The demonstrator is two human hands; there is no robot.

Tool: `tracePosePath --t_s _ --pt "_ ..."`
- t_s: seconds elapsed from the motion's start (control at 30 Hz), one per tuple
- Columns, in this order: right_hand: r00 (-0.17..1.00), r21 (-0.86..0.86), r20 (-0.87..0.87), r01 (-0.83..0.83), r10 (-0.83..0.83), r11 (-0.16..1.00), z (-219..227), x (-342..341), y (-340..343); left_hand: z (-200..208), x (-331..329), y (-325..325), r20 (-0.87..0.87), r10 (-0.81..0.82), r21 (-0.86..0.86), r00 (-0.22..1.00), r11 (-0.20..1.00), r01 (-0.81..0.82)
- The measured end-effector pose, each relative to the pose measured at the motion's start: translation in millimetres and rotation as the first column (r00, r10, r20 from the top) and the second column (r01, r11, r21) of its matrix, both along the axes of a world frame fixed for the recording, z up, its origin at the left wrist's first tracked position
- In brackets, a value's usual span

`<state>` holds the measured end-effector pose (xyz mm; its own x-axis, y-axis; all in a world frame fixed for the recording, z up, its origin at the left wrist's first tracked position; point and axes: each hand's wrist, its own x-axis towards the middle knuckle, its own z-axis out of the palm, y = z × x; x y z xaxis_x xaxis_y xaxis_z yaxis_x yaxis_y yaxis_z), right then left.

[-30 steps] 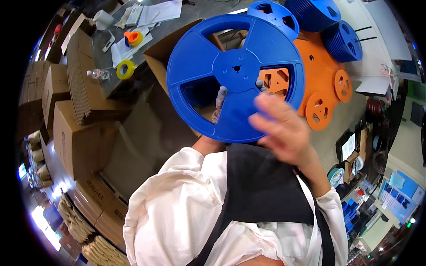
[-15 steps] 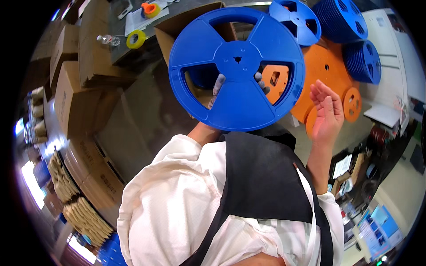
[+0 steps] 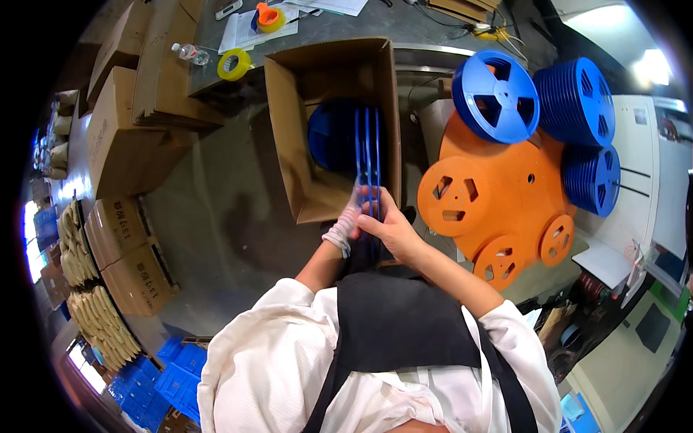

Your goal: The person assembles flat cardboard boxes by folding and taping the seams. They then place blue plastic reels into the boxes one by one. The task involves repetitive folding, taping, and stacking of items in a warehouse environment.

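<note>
A large blue plastic reel (image 3: 367,155) stands on edge, its thin rims pointing at me, over the open cardboard box (image 3: 289,144). My left hand (image 3: 346,220), in a pale glove, grips the reel's near rim from the left. My right hand (image 3: 390,224), bare, holds the same rim from the right. Inside the box another blue reel (image 3: 330,133) lies against the back, partly in shadow.
An orange round stand (image 3: 498,202) with small orange reels sits right of the box; blue reels (image 3: 498,94) and stacks of them (image 3: 581,101) rest on it. Cardboard boxes (image 3: 123,137) pile up at left. Tape rolls (image 3: 234,63) lie on the far bench.
The blue reel was held flat, facing me; it is now turned on edge and lowered toward the open box. My right hand has come back onto its rim.
</note>
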<state>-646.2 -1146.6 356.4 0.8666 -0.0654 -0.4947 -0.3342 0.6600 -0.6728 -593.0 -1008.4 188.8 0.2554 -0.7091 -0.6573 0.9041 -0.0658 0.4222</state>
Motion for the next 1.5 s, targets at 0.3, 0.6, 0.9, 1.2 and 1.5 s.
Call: tracePosePath --t_s 0.3,0.6,0.9,1.2,1.5 --pt "0.828 -0.115 -0.311 0.455 -0.467 0.883 -69.9 78.5 -45.4 -106.7 127.2 -9.4 0.144 0.117 0.340 0.983 0.927 -0.161" --pt "0.757 -0.526 -0.362 0.316 -0.544 0.789 -143.1 91.3 -33.7 -323.2 275.5 -30.4 0.155 -0.694 0.938 0.703 0.326 0.115" --pt "0.619 -0.511 -0.560 0.265 -0.550 0.818 -165.8 75.8 -70.5 -492.3 367.3 -62.8 0.087 -0.966 0.972 0.245 0.136 0.193" --pt "0.633 -0.484 -0.605 0.190 -0.484 0.854 -176.6 72.4 -77.2 -498.4 384.0 -69.8 -0.103 -0.967 0.958 0.233 -0.034 0.283" --pt "0.750 -0.503 -0.414 0.284 -0.516 0.816 -138.8 122.5 -70.6 -404.4 285.1 -57.1 0.125 -0.960 0.892 0.250 0.219 0.396"
